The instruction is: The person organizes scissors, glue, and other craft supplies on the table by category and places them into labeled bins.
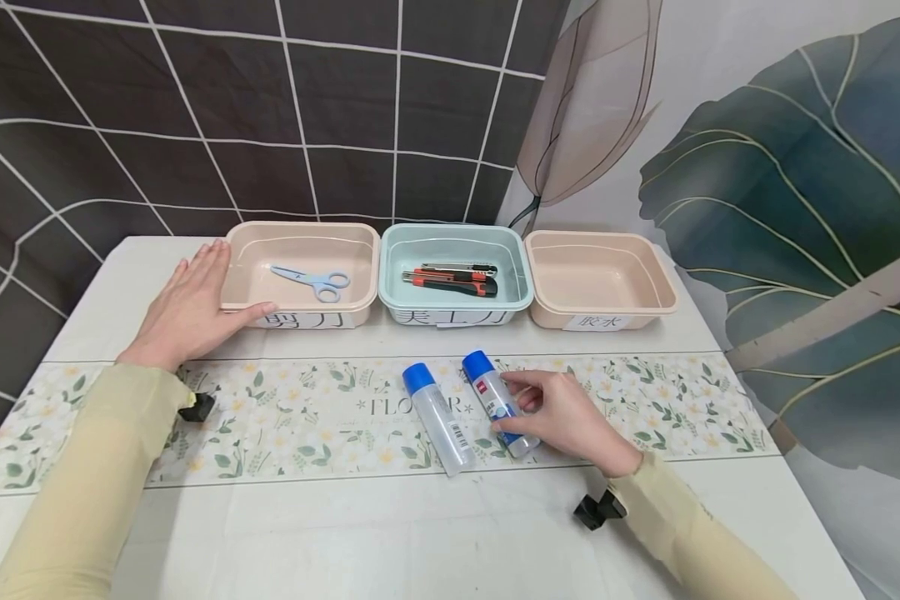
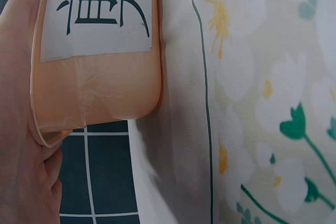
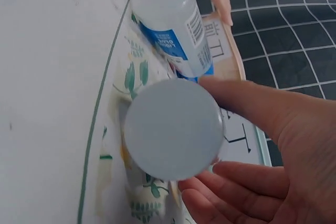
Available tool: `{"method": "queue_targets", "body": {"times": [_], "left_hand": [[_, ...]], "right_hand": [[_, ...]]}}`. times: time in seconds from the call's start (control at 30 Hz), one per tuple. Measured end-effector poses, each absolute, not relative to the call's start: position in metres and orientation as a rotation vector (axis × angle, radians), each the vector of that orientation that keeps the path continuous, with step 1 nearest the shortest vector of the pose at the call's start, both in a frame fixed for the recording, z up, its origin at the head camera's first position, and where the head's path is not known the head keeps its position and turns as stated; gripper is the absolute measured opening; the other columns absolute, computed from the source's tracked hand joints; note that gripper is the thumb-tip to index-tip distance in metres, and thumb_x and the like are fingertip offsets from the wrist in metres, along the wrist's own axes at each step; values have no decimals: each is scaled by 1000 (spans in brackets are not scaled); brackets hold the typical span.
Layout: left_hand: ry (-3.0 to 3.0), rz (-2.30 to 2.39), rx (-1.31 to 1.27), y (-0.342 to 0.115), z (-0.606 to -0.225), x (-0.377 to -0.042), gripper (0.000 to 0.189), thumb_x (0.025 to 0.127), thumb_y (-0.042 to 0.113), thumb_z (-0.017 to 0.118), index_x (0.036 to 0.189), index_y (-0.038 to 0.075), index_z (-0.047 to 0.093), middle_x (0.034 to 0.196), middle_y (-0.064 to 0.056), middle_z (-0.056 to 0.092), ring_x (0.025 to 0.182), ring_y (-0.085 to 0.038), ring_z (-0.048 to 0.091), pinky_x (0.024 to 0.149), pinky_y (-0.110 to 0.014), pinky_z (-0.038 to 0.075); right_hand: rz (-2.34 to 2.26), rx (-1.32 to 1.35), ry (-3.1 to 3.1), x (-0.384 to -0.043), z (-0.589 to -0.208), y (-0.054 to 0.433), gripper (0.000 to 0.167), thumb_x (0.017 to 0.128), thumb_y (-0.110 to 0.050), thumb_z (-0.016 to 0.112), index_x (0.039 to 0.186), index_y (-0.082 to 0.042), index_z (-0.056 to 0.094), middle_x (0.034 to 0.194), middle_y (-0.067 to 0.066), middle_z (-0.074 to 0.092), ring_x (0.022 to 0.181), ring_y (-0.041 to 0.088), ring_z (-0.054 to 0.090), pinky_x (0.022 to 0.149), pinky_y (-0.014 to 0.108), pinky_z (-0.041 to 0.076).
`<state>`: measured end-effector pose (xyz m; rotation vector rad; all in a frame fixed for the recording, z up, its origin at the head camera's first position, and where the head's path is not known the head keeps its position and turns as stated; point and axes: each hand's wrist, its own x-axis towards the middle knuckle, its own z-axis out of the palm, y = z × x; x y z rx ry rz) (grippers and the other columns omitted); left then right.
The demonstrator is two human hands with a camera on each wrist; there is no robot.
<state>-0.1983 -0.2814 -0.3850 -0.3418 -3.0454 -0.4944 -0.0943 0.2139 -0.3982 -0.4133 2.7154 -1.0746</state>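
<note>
Two glue bottles on the table (image 1: 292,542), lying side by side on the flowered strip, blue caps toward the bins, bases toward you. Your right hand (image 1: 562,414) is at the right glue bottle (image 1: 499,406): fingers bent, hand partly closed, thumb on the side facing the other bottle, fingers along the opposite side. You have the bottle between them; how firm the hold is, cannot tell. Bottle sits just left of your palm, its base facing the camera in the right wrist view. The left glue bottle (image 1: 439,421) lies near, on the thumb side, outside your hold.

Your left hand (image 1: 191,308) is spread flat, fingers straight along the outer end of the left bin (image 1: 307,228), thumb over its front rim; it touches the bin and is well apart from both bottles. Inside that bin: blue scissors (image 1: 321,283). Beside it, the blue bin (image 1: 450,240) with cutter knives (image 1: 453,285) in it, then the right bin (image 1: 600,283); the three stand in a row beyond the bottles, labels facing you
</note>
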Motion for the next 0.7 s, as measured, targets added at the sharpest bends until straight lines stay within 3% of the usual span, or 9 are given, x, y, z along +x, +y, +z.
{"method": "queue_targets", "body": {"times": [0.2, 0.7], "left_hand": [[-3045, -494, -341, -282, -385, -199, 115, 93, 71, 54, 160, -4, 0, 167, -24, 1, 154, -36, 0, 124, -44, -8], [-3047, -495, -335, -282, -386, -199, 116, 92, 71, 54, 160, -4, -1, 167, -24, 1, 154, -36, -1, 124, -45, -8]], "right_hand": [[-1085, -407, 2723, -94, -400, 212, 68, 70, -28, 96, 126, 0, 70, 84, -5, 67, 72, 11, 63, 64, 26, 57], [-1033, -323, 2721, -95, -400, 209, 68, 72, -28, 94, 129, -2, 69, 95, -1, 69, 72, 10, 63, 57, 26, 54]]}}
